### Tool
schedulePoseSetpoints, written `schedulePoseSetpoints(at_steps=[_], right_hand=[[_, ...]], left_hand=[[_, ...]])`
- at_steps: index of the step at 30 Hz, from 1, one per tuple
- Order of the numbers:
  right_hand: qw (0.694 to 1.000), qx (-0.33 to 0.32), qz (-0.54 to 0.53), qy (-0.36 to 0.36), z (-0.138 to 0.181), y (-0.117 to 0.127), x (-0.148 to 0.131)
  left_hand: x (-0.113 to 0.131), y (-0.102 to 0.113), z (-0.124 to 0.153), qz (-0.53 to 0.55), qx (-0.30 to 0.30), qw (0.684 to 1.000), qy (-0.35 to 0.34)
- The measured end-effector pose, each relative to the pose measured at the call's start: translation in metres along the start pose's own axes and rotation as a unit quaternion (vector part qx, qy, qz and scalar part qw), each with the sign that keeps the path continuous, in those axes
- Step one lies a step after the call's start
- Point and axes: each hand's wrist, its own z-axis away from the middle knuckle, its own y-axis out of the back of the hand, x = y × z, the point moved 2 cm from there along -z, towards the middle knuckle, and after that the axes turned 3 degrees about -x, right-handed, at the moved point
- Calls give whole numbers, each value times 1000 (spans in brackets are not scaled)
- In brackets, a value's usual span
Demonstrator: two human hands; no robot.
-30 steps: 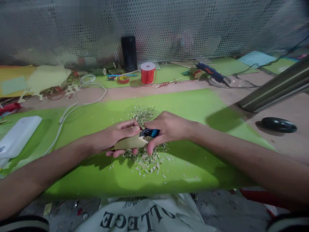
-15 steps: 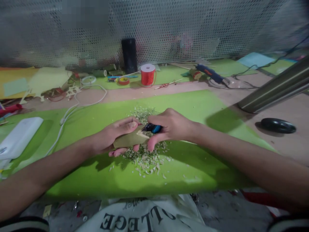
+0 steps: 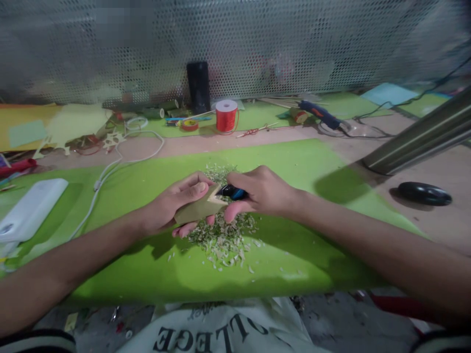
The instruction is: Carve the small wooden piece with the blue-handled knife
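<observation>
My left hand (image 3: 176, 201) grips a short piece of green bamboo (image 3: 196, 210), its pale cut tip pointing right. My right hand (image 3: 263, 191) is closed on a small knife with a blue and black handle (image 3: 232, 192), its blade end against the bamboo's tip. Both hands hover just above a pile of pale shavings (image 3: 224, 240) on the green mat (image 3: 154, 255). The blade itself is mostly hidden by my fingers.
A white power bank (image 3: 31, 208) with a white cable (image 3: 117, 164) lies at the left. At the back stand a red thread spool (image 3: 225, 115), a black cylinder (image 3: 197, 87) and a blue glue gun (image 3: 319, 113). A black mouse (image 3: 424, 193) and a metal bar (image 3: 415, 139) are at the right.
The knife has shifted slightly up and back along the bamboo tip, and more pale cut surface shows. Both hands stay in nearly the same spot above the shavings.
</observation>
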Motion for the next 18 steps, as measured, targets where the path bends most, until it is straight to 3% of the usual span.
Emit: schedulePoseSetpoints(at_steps=[7,18], right_hand=[[999,37,21,6,1,1,-3],[997,-14,69,-25,1,2,-3]], left_hand=[[1,-1,-1,0,-12,1000,-5],[-1,6,-3,-10,-21,1000,-2]])
